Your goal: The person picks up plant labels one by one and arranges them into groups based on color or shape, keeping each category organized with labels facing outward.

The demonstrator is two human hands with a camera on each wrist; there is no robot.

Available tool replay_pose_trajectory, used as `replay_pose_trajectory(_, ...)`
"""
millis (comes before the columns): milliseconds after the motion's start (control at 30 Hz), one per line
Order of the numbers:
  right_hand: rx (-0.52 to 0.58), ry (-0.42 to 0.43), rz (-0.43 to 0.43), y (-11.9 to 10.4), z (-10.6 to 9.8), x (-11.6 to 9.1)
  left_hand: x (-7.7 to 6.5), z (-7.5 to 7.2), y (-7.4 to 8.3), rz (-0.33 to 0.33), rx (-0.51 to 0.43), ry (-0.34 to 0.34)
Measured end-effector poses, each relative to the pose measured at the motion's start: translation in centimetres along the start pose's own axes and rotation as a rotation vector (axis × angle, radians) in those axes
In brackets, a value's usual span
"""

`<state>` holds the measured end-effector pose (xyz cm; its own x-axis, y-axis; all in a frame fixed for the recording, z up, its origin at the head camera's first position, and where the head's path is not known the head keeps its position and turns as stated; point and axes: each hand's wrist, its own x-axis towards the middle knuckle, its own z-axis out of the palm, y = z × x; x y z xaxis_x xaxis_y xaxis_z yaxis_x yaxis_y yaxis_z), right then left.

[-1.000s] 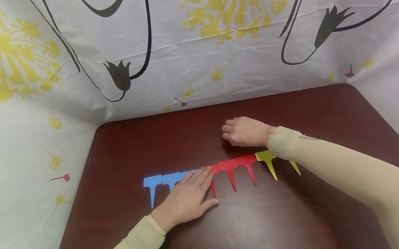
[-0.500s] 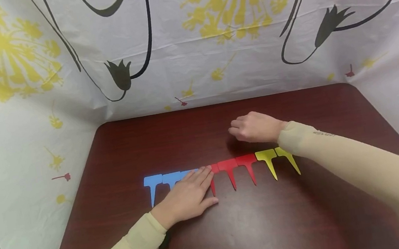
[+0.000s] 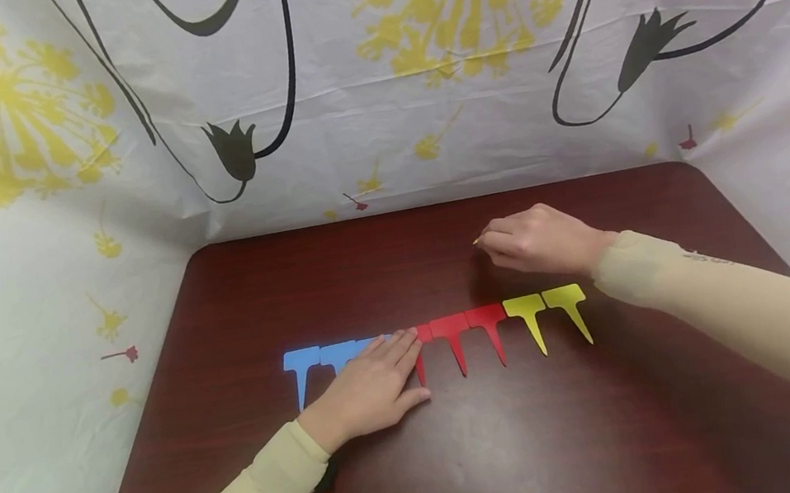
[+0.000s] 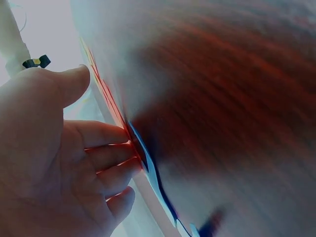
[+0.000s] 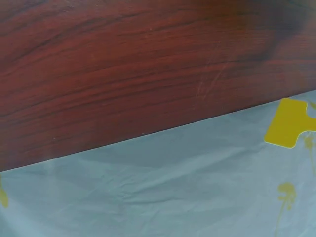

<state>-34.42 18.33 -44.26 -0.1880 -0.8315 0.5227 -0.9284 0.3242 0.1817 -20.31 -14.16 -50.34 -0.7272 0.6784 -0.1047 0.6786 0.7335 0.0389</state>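
Note:
Blue plant labels (image 3: 301,360), red ones (image 3: 448,328) and two yellow ones (image 3: 524,309) lie side by side on the table in a row, T-shaped, stems toward me. My left hand (image 3: 369,387) rests on the row where blue meets red, fingers extended, hiding parts of those labels. In the left wrist view its fingertips touch the row. Behind the yellow end of the row, my right hand (image 3: 540,242) is raised with curled fingers and holds another yellow plant label (image 5: 288,123). Only a small tip of that label shows in the head view.
The dark red-brown table (image 3: 467,453) has rounded far corners. A white patterned cloth (image 3: 365,134) hangs along its back and sides. A small dark object (image 3: 326,480) shows under my left wrist.
My right hand has moved right and slightly away, uncovering both yellow labels on the table. A yellow tip now shows at its fingers. The left hand has stayed in place.

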Motion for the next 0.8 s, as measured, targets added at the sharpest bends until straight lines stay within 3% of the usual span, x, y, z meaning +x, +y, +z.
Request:
replay_pose_trajectory(433,0.051,0.031,0.036,-2.1,-1.8,-3.7,0.2,0.1,0.2,0.004,0.001,0.012)
replay_pose_trajectory(800,0.062,0.095,0.084,-2.4,-3.0,-6.3,0.2,-0.4,0.0,-0.002,-0.016,0.012)
